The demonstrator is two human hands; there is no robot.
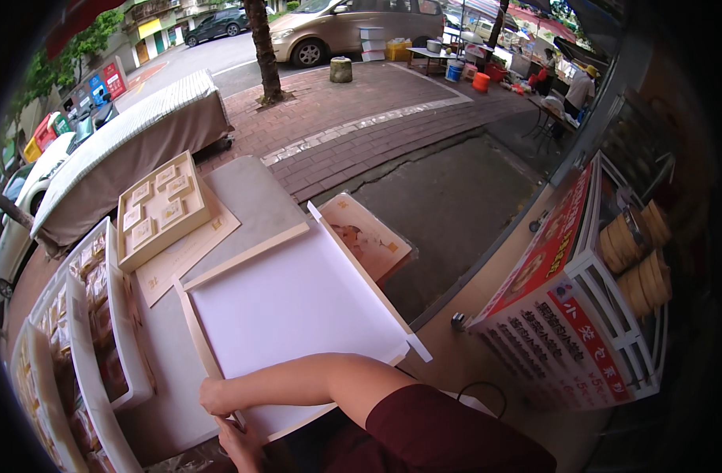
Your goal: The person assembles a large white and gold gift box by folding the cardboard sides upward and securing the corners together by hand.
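Observation:
A large shallow wooden tray (251, 260) with a white base panel lies on the grey table in front of me. A loose-ended white strip runs along its right side and sticks out past both corners. My right arm reaches across the tray, and my right hand (217, 396) is closed on the wooden edge at its near left corner. Just below, my left hand (239, 443) grips the same corner, its fingers partly hidden and slightly blurred. Whatever small piece may lie between the fingers cannot be made out.
White bins (113, 315) of packaged goods line the left. Behind them, a wooden box (164, 209) with several small square packs rests on a board (189, 252). A printed picture panel (369, 236) lies beyond the tray. A red-and-white sign stand (566, 315) with bamboo steamers (641, 276) stands right.

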